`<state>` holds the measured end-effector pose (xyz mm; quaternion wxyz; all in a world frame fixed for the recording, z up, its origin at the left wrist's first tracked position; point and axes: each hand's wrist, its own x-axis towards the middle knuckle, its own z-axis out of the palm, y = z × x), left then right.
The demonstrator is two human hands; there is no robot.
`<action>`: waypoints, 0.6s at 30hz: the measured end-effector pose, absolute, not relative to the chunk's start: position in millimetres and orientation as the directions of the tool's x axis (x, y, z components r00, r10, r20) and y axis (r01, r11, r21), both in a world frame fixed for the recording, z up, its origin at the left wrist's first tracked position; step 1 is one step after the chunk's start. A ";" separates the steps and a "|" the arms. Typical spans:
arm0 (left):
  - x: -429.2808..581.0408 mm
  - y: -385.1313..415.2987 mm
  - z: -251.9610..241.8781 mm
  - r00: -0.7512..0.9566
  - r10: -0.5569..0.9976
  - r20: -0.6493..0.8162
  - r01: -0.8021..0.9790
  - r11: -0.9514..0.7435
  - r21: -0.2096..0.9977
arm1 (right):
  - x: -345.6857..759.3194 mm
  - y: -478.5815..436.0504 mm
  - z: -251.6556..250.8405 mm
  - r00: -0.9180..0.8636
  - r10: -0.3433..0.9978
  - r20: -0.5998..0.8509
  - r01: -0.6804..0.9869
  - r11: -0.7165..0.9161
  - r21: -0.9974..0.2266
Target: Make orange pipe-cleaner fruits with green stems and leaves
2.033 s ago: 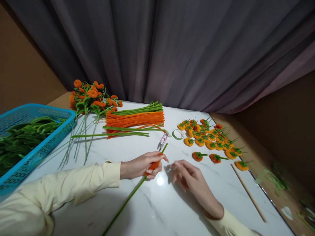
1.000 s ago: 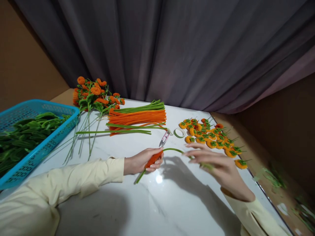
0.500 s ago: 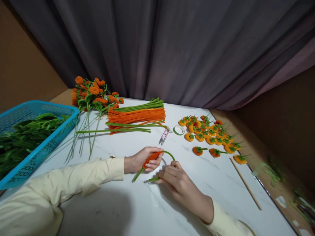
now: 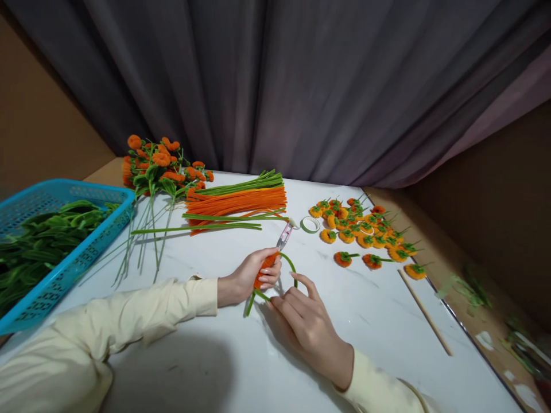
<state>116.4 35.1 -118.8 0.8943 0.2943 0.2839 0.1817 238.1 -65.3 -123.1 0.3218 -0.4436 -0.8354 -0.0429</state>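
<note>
My left hand point(image 4: 249, 277) is wrapped round an orange pipe-cleaner flower head point(image 4: 267, 268), and part of it is hidden by the fingers. A green pipe cleaner point(image 4: 290, 261) arcs out from the top of the orange piece towards my right hand point(image 4: 301, 314). One green end sticks out below the left hand. Thumb and fingers of the right hand pinch the green pipe cleaner near its lower end, beside the orange piece. Just beyond the left hand lie pink-handled thread snips point(image 4: 284, 235), with a roll of green tape point(image 4: 310, 225) to their right.
Bundles of orange pipe cleaners point(image 4: 241, 201) and green pipe cleaners point(image 4: 245, 182) lie at the back. To the left are a blue basket point(image 4: 69, 252) of green leaves and a bunch of orange flowers point(image 4: 159, 160). Several flower heads point(image 4: 365, 241) and a thin stick point(image 4: 424, 310) lie right.
My right hand has moved slightly left, bringing the green end in against the bottom of the orange piece. My left hand has tilted the orange piece more upright.
</note>
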 end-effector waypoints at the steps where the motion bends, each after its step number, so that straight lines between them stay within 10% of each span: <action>1: 116.7 34.7 -118.0 0.768 0.501 -0.400 -0.167 0.759 0.630 | 236.7 -65.6 -122.3 -0.387 0.713 0.585 0.778 0.593 -0.207; 18: 137.7 29.3 -105.0 0.562 0.707 -0.430 -0.420 0.691 0.588 | 220.7 -63.1 -127.2 -0.234 0.685 0.690 0.888 0.439 -0.134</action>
